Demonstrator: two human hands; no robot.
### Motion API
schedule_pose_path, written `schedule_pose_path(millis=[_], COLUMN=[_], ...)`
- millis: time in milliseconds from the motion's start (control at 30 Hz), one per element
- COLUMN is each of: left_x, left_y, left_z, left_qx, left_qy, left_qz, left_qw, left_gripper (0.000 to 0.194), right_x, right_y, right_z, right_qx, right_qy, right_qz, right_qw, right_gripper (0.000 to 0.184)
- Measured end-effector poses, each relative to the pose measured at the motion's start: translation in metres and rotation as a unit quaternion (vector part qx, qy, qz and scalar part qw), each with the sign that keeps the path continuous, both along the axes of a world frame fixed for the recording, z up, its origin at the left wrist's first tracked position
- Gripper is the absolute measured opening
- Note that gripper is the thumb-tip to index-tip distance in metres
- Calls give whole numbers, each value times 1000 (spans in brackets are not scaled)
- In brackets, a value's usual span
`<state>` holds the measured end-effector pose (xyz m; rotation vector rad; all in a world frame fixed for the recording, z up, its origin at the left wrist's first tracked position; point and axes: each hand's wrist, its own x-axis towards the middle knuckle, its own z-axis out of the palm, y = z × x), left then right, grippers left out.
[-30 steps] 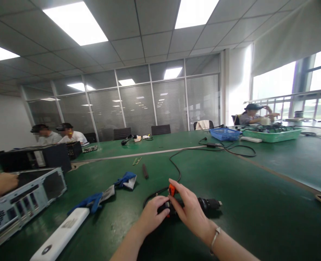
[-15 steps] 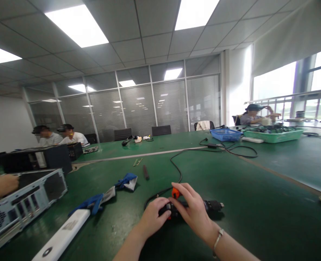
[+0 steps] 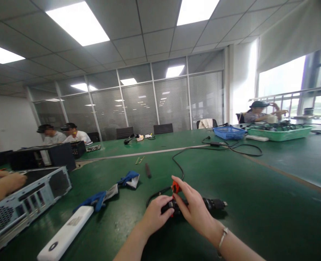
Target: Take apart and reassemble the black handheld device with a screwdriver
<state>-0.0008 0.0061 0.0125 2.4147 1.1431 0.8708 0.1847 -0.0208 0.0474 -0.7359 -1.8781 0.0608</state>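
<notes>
1. One black tool (image 3: 215, 204) lies on the green desk (image 3: 253, 217) in front of you, its narrow tip pointing to your right.
2. Your left hand (image 3: 156, 215) is closed around the tool's left end, thumb and fingers gripping it. Let this hand do the bracing, with gentle downward pressure so that the body cannot roll.
3. Your right hand (image 3: 194, 208) arches over the tool's middle and pinches an orange piece (image 3: 175, 187) between thumb and fingers. Whether that piece is attached to the tool cannot be told. Move it with light, even fingertip effort, without forcing.
4. Leave slack in the black cord (image 3: 178, 165), which curves beyond your hands and runs across the desk; a snag could drag at your work.
5. The desktop is smooth and glossy, so things may slide. To your left are blue-and-grey gloves (image 3: 129, 179) and a white bar (image 3: 68, 232); a dark stick (image 3: 148, 170) lies past your hands.
6. Farther left, a co-worker's hand (image 3: 12, 182) is over an open metal case (image 3: 38, 195).
7. At the far right sit a blue basket (image 3: 229, 133) and a full green basket (image 3: 282, 135), near a window (image 3: 282, 79). A glazed partition (image 3: 138, 105) closes the room, under lit ceiling panels (image 3: 77, 21).
</notes>
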Motion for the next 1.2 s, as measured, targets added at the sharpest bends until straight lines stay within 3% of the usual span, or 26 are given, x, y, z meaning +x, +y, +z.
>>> schedule_pose_path(millis=[233,433,600,767,900,1100,1200], left_x=[0,0,2,2,2,3,3], left_y=[1,1,1,0,-1,-2,-1], left_z=[1,0,1,3,4,4,2], left_qx=[-1,6,7,5,2,12,11], left_qy=[3,-7,-11,6,3,1,-3], left_qz=[-8,-14,-12,-11,-13,-12,-12], left_qw=[1000,1000,1000,1000,1000,1000,1000], left_gripper=[24,22,14,19,18,17,12], right_x=[1,0,-2,-2,-2,-1,-1], right_y=[0,-4,-4,-2,-1,-5,-4], right_z=[1,3,4,4,2,4,4], right_qx=[15,1,10,2,27,-21,-13], right_qy=[3,-21,-36,-13,-15,-21,-15], right_qz=[-28,25,-6,12,-19,43,18], right_qw=[999,999,999,1000,999,999,1000], right_gripper=[41,50,42,49,42,48,47])
